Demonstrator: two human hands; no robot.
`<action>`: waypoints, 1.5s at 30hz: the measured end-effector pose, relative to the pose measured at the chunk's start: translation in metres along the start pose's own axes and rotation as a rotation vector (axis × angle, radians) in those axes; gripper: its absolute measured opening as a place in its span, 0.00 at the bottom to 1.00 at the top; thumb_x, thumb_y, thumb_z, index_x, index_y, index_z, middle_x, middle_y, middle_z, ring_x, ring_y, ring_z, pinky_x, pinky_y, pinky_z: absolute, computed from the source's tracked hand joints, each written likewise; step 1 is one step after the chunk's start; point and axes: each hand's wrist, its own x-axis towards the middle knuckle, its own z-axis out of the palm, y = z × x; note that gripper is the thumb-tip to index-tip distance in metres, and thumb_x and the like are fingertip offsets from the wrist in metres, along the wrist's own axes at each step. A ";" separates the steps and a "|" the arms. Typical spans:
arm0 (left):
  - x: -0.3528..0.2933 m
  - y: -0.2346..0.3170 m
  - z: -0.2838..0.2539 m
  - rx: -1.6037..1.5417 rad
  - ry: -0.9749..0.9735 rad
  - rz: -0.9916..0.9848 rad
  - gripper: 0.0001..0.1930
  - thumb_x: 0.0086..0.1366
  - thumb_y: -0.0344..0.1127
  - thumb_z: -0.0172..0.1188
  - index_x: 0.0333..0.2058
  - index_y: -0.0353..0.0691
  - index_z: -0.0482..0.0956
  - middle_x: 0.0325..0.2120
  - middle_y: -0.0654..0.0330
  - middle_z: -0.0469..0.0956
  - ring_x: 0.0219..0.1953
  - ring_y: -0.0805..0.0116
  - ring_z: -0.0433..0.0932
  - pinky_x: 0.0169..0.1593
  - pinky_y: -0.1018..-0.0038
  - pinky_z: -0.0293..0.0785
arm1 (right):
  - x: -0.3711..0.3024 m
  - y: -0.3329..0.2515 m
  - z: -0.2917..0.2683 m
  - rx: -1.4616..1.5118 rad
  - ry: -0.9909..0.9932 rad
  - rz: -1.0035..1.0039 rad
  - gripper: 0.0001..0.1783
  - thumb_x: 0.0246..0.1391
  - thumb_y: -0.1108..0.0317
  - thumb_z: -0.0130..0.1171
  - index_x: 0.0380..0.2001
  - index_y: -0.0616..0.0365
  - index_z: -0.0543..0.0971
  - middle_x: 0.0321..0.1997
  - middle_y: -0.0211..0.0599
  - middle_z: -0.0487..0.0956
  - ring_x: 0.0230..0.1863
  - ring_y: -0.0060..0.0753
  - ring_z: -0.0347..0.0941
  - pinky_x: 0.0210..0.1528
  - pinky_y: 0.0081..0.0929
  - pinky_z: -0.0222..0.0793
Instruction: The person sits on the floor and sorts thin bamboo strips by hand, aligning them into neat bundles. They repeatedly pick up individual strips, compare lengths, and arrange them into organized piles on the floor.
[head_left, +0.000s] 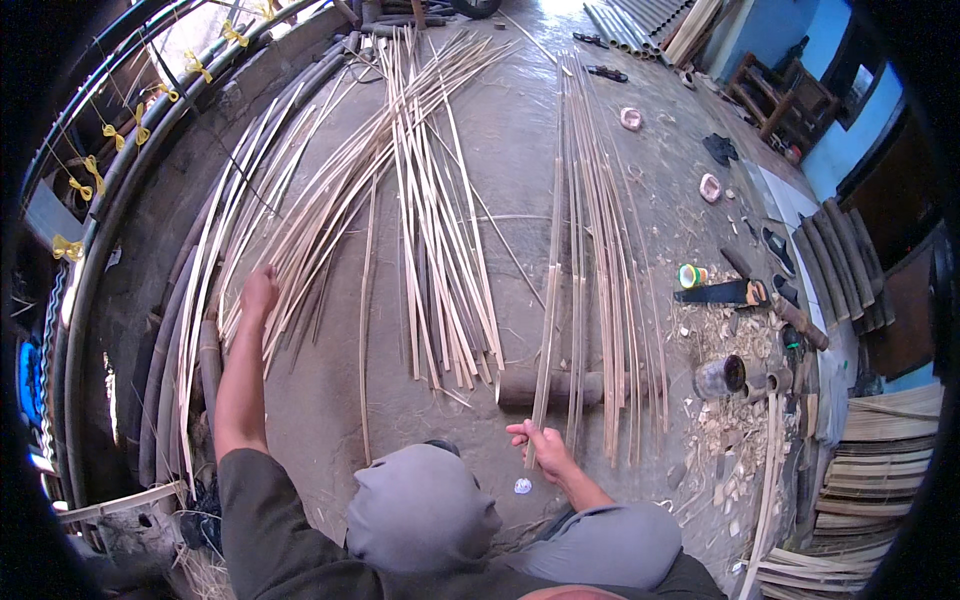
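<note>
My left arm reaches forward on the left, and my left hand (260, 289) is closed at the edge of a slanting pile of long, thin bamboo strips (350, 190). Its fingers seem wrapped round a strip, though the grip is partly hidden. Near my knees, my right hand (545, 446) has the near ends of a few bamboo strips (546, 355) between its fingers and thumb. Those strips run far forward beside a looser row of split strips (605, 290). Under their near part lies a thick bamboo log (520, 389).
More strips (440, 280) lie mid-floor. At right are a handsaw (715, 293), a dark jar (718, 378), wood shavings (725, 430) and a round bamboo piece (735, 262). Dark poles (165, 390) line the left wall. Stacked slats (880, 450) stand at lower right.
</note>
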 end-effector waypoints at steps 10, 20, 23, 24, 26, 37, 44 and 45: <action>0.042 0.052 0.010 0.325 0.134 -0.009 0.27 0.59 0.30 0.55 0.60 0.38 0.66 0.48 0.38 0.72 0.47 0.40 0.74 0.48 0.53 0.72 | -0.002 0.003 -0.006 -0.016 0.020 0.026 0.29 0.66 0.44 0.46 0.48 0.60 0.79 0.26 0.18 0.65 0.26 0.14 0.63 0.29 0.17 0.62; -0.220 0.314 0.141 -1.055 -1.084 -0.080 0.23 0.69 0.48 0.52 0.52 0.33 0.71 0.31 0.55 0.77 0.32 0.68 0.78 0.37 0.68 0.76 | 0.003 -0.003 0.003 0.139 -0.111 0.094 0.33 0.64 0.40 0.43 0.50 0.62 0.76 0.34 0.28 0.76 0.34 0.24 0.76 0.35 0.23 0.73; -0.244 0.347 0.124 -1.299 -1.270 -0.398 0.17 0.71 0.45 0.49 0.45 0.36 0.74 0.24 0.64 0.73 0.23 0.75 0.72 0.26 0.75 0.70 | -0.002 -0.006 0.003 0.215 -0.074 0.100 0.34 0.65 0.40 0.42 0.52 0.63 0.74 0.38 0.34 0.78 0.36 0.29 0.78 0.38 0.25 0.76; -0.245 0.349 0.121 -1.331 -1.259 -0.444 0.15 0.71 0.44 0.48 0.42 0.38 0.74 0.22 0.67 0.71 0.21 0.78 0.69 0.23 0.78 0.67 | -0.005 -0.008 0.003 0.219 -0.064 0.097 0.34 0.65 0.40 0.41 0.52 0.64 0.73 0.38 0.34 0.78 0.36 0.28 0.78 0.38 0.25 0.76; -0.236 0.349 0.106 -1.420 -0.984 -0.465 0.13 0.72 0.43 0.48 0.38 0.39 0.74 0.20 0.69 0.68 0.19 0.79 0.66 0.20 0.78 0.62 | -0.014 -0.019 0.005 0.229 -0.039 0.086 0.34 0.65 0.40 0.41 0.52 0.64 0.73 0.39 0.35 0.77 0.36 0.28 0.78 0.38 0.25 0.76; -0.220 0.325 0.080 -1.183 -0.370 -0.118 0.21 0.71 0.36 0.50 0.58 0.31 0.70 0.25 0.70 0.71 0.26 0.83 0.65 0.31 0.80 0.66 | -0.005 -0.012 0.000 0.229 -0.047 0.072 0.34 0.65 0.40 0.41 0.51 0.62 0.74 0.38 0.32 0.77 0.36 0.23 0.76 0.39 0.23 0.74; -0.158 0.289 0.145 -1.133 -0.328 -0.192 0.18 0.73 0.38 0.43 0.49 0.28 0.69 0.41 0.52 0.74 0.43 0.68 0.73 0.47 0.75 0.69 | -0.010 -0.013 -0.003 0.222 0.000 0.060 0.32 0.65 0.41 0.41 0.50 0.61 0.76 0.33 0.27 0.76 0.32 0.20 0.73 0.37 0.21 0.72; -0.145 0.270 0.156 -1.115 -0.376 -0.235 0.17 0.73 0.39 0.42 0.39 0.32 0.76 0.26 0.60 0.76 0.28 0.73 0.75 0.35 0.76 0.74 | -0.008 -0.014 0.003 0.211 -0.016 0.061 0.32 0.65 0.41 0.41 0.49 0.61 0.76 0.32 0.26 0.75 0.31 0.19 0.72 0.36 0.20 0.71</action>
